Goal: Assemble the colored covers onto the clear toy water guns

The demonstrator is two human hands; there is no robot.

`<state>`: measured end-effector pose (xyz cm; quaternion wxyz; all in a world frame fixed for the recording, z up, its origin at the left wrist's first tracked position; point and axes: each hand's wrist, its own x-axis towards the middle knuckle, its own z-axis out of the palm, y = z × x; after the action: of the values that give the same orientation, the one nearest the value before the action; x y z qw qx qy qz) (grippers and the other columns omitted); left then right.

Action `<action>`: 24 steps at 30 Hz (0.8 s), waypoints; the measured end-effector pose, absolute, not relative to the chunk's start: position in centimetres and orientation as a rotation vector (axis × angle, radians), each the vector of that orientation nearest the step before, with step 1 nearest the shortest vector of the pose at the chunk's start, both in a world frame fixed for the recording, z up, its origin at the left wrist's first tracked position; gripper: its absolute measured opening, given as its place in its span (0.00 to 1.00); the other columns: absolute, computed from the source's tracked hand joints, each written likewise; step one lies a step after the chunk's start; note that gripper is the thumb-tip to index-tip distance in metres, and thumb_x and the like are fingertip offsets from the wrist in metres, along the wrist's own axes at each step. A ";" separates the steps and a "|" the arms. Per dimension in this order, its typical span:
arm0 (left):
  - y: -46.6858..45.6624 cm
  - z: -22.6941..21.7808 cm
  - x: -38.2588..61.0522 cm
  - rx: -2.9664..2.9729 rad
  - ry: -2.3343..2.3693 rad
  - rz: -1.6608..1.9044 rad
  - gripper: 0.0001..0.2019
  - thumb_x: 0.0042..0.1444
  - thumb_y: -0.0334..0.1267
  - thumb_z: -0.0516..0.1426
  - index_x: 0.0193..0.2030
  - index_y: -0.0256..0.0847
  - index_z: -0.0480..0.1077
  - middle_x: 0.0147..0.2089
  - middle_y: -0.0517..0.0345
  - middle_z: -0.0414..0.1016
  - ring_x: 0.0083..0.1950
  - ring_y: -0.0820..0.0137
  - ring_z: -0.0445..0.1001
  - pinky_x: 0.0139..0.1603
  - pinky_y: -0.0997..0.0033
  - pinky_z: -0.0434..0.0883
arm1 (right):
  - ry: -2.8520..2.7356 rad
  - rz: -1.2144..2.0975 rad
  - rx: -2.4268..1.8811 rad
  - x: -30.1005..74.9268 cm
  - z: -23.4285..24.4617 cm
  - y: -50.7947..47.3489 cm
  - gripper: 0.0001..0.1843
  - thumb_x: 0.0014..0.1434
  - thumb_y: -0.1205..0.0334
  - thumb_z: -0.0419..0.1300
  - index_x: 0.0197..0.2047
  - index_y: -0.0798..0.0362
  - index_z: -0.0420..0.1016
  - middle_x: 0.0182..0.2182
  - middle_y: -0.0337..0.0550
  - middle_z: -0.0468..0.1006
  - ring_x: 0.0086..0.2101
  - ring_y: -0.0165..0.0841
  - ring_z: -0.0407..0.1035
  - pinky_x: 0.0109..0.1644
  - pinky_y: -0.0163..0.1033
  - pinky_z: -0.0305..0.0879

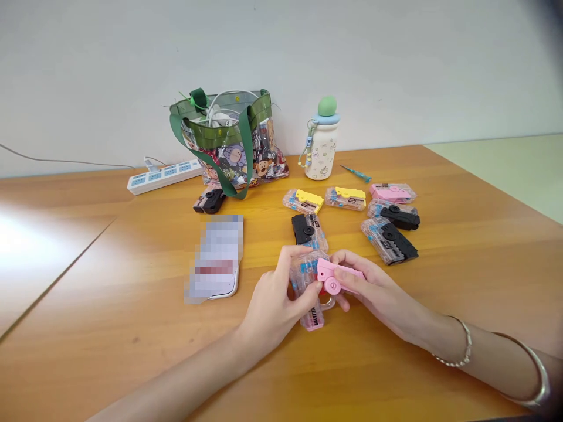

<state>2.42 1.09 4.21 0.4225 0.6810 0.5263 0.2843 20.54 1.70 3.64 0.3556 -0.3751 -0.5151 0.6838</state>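
Between my hands is a small folding toy water gun (311, 316) with a clear body, blue inner parts and a pink folding piece (328, 271) bearing a round knob. My left hand (269, 300) is closed around the clear body, its thumb at the pink piece's edge. On the other side, my right hand (379, 288) pinches the pink piece, which sticks out to the right at an angle from the body. A red part and a trigger ring show partly beneath it. Just behind lies a black and clear toy water gun (303, 228).
Several folded toy water guns lie beyond, including a yellow one (309, 200), a pink one (393, 193) and a black one (391, 241). A phone (220, 258) rests at left. Behind stand a bag (233, 140), a power strip (165, 176), a bottle (323, 146) and a screwdriver (361, 175).
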 end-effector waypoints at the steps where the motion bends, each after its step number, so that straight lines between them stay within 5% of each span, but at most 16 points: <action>1: 1.1 4.3 2.5 1.694 1.305 0.724 0.16 0.56 0.37 0.53 0.51 0.45 0.56 0.27 0.68 0.72 0.23 0.74 0.67 0.24 0.77 0.62 | -1.352 1.754 -0.978 20.5 3.6 1.7 0.13 0.61 0.51 0.56 0.35 0.52 0.63 0.27 0.34 0.67 0.24 0.25 0.60 0.31 0.34 0.57; 6: 0.9 4.4 2.6 1.650 1.249 0.801 0.15 0.56 0.35 0.52 0.50 0.45 0.55 0.33 0.63 0.75 0.29 0.72 0.72 0.27 0.76 0.65 | -1.436 1.693 -1.000 20.5 3.6 1.9 0.15 0.60 0.47 0.55 0.36 0.51 0.61 0.23 0.31 0.64 0.19 0.22 0.55 0.23 0.31 0.52; 14: 0.7 4.2 2.8 1.583 1.202 0.861 0.13 0.58 0.36 0.52 0.48 0.45 0.55 0.33 0.64 0.74 0.29 0.74 0.72 0.28 0.77 0.68 | -1.538 1.620 -1.019 20.5 3.3 1.7 0.15 0.62 0.47 0.53 0.37 0.50 0.59 0.17 0.26 0.56 0.16 0.22 0.51 0.19 0.29 0.59; 21: 0.8 4.1 2.4 1.660 1.159 0.864 0.14 0.60 0.36 0.52 0.52 0.48 0.54 0.39 0.64 0.76 0.33 0.74 0.74 0.34 0.76 0.71 | -1.597 1.548 -1.003 20.9 3.2 2.1 0.13 0.63 0.49 0.52 0.40 0.49 0.57 0.30 0.34 0.67 0.19 0.21 0.59 0.23 0.32 0.64; 24: 1.0 3.7 2.1 1.798 1.196 0.826 0.16 0.61 0.37 0.52 0.53 0.49 0.54 0.39 0.64 0.76 0.34 0.71 0.76 0.35 0.74 0.71 | -1.758 1.321 -1.016 21.2 3.6 2.4 0.14 0.62 0.54 0.54 0.49 0.47 0.59 0.45 0.43 0.69 0.37 0.30 0.71 0.39 0.38 0.71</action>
<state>2.07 0.98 3.67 0.4032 0.7117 0.4734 0.3268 21.24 2.42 3.64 0.3517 -0.3927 -0.6794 0.5104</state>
